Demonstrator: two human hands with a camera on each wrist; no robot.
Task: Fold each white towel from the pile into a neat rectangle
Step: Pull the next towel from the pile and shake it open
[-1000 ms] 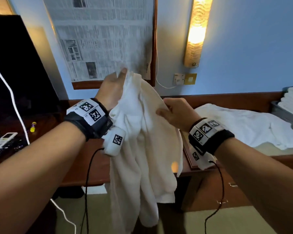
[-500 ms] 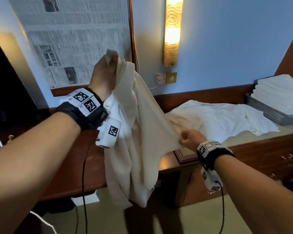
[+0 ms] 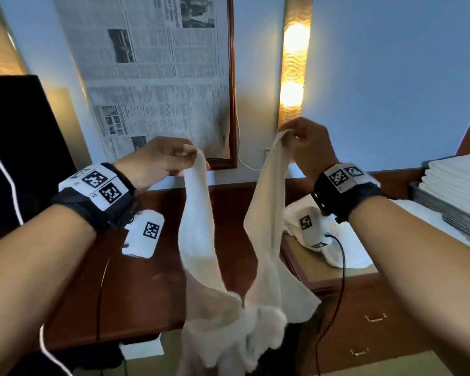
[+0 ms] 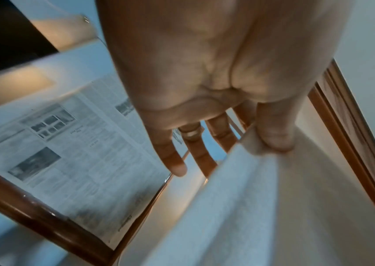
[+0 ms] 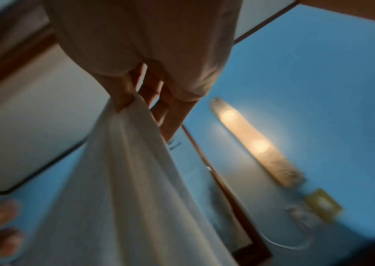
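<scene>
White towel (image 3: 258, 240) is pinched at two top corners, left hand (image 3: 160, 161) and right hand (image 3: 307, 139) apart; stretching flat is needed next.

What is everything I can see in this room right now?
Held towel: one, white, hanging between both hands above the desk.
Loose towel: one, white, spread on the counter at right.
Folded towels: one stack, white, in a grey tray at far right.
Desk: one, dark brown wood, below the hands.
Newspaper: one, grey print, in a wooden frame on the wall.
Wall lamp: one, glowing yellow, right of the newspaper.
Left hand: pinches one towel corner.
Right hand: pinches another corner, slightly higher.
</scene>
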